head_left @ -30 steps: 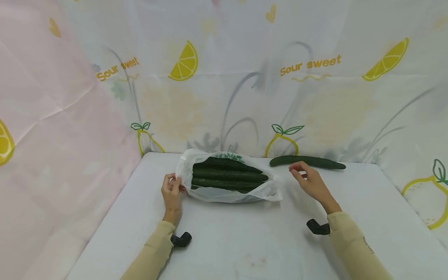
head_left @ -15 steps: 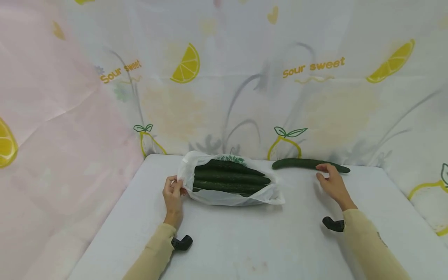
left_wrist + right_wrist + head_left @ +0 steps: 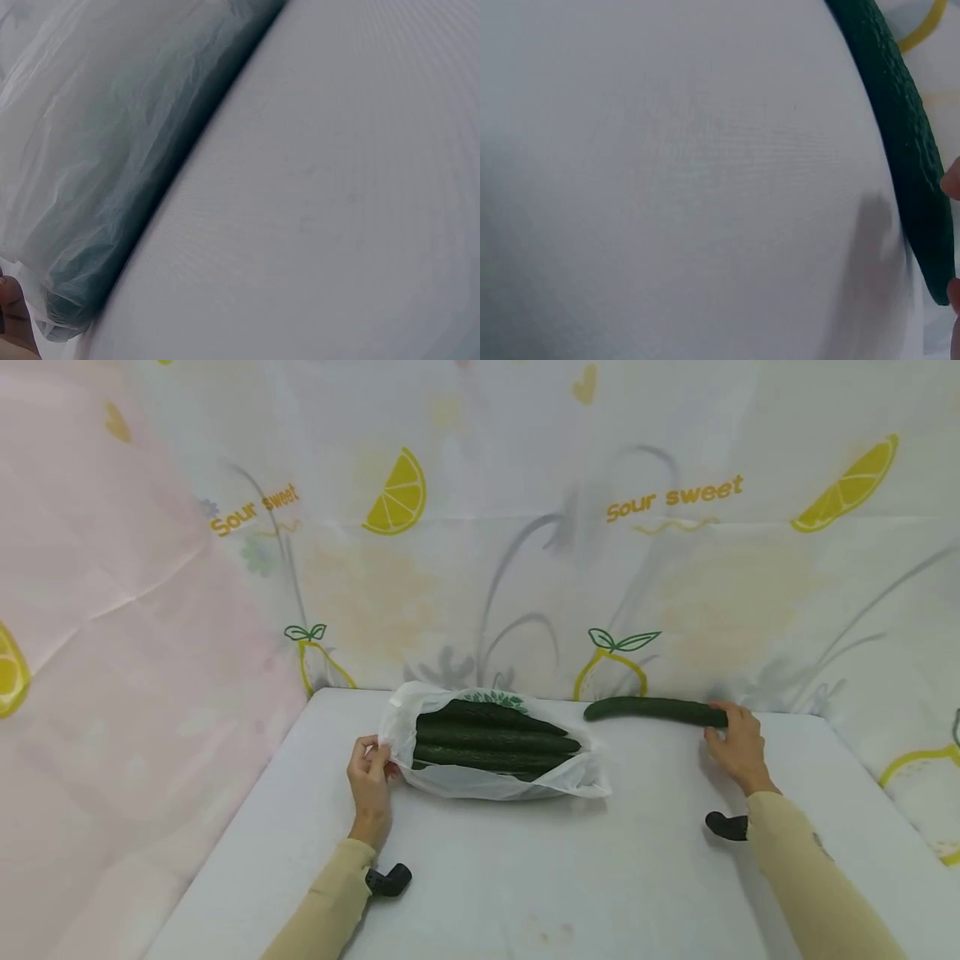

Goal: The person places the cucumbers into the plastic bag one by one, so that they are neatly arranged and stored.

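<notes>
A white, thin plastic bag [image 3: 487, 786] with green leaf print lies on the table, its opening showing several dark green cucumbers [image 3: 487, 739] side by side. My left hand [image 3: 370, 785] pinches the bag's left edge between thumb and fingers. One more cucumber [image 3: 645, 708] lies at the back right, outside the bag. The right hand [image 3: 738, 747] holds its right end, fingers over the far side and thumb at the near side; that end is hidden in the head view. In the right wrist view, fingertips [image 3: 952, 180] touch the cucumber near its tapered end.
A white-covered table [image 3: 480, 868] spreads under everything. Directly behind it hangs a fabric backdrop [image 3: 480, 568] printed with lemons and lettering. Each sleeve carries a black wrist camera, the left one [image 3: 388, 880] and the right one [image 3: 726, 826].
My right hand has moved right along the loose cucumber to its right end and taken hold there. The left hand stays on the bag's edge.
</notes>
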`<act>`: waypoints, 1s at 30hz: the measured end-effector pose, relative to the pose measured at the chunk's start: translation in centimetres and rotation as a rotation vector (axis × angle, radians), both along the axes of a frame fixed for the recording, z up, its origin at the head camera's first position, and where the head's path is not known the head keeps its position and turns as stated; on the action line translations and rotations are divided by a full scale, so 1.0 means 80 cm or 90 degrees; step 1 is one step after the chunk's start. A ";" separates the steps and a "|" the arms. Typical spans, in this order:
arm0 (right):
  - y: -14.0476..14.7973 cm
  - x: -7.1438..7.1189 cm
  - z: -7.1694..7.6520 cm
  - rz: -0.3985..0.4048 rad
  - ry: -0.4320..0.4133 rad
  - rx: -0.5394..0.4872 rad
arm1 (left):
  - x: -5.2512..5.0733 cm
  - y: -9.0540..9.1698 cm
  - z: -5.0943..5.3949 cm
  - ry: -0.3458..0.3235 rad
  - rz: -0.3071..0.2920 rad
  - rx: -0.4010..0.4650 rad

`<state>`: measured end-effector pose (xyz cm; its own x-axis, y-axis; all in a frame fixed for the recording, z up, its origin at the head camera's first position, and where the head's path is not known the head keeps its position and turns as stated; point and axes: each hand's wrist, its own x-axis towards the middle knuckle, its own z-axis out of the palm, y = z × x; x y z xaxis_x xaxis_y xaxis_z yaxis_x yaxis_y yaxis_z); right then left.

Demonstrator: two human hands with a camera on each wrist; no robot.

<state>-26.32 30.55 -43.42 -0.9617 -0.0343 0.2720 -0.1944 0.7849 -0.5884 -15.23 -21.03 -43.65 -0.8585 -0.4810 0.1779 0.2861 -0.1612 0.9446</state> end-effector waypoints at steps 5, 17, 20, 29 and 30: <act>0.005 -0.001 0.001 -0.009 0.033 0.031 | -0.008 -0.003 -0.013 0.000 0.000 0.005; 0.014 -0.007 -0.007 0.019 -0.030 0.089 | -0.013 -0.004 -0.020 0.010 0.003 0.027; 0.016 -0.008 -0.010 0.015 -0.020 0.081 | -0.013 -0.004 -0.020 0.010 0.001 0.032; 0.015 -0.009 -0.007 0.018 -0.059 0.102 | -0.012 -0.003 -0.019 0.012 0.003 0.037; 0.015 -0.009 -0.006 0.019 -0.069 0.111 | -0.012 -0.003 -0.019 0.009 0.004 0.035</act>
<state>-27.06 31.75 -43.92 -0.9828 -0.1014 0.1543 -0.1626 0.8715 -0.4627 -16.20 -21.28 -45.18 -0.8531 -0.4954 0.1636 0.3010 -0.2112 0.9300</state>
